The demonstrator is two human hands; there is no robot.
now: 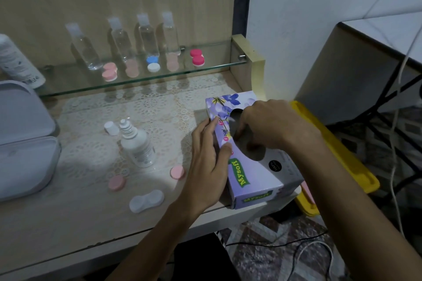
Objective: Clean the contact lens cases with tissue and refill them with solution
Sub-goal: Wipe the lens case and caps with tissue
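Open solution bottle (136, 146) and uncapped white lens case (146, 201) stand on counter (68, 223), left hand (209, 162) flat, fingers straight, steadying tissue box (253, 173), right hand (271, 125) fingers curled into its slot, grip hidden.

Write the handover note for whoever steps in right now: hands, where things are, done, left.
Left hand: rests open against the side of the tissue box, steadying it.
Right hand: fingers reach into the box's opening; no tissue visible yet.
On the table: open white lens case, its two pink caps lying apart, solution bottle upright, its cap off beside it.
Done: case and bottle opened.
Left: pull a tissue, wipe the case, refill, recap. More cases wait on the glass shelf.
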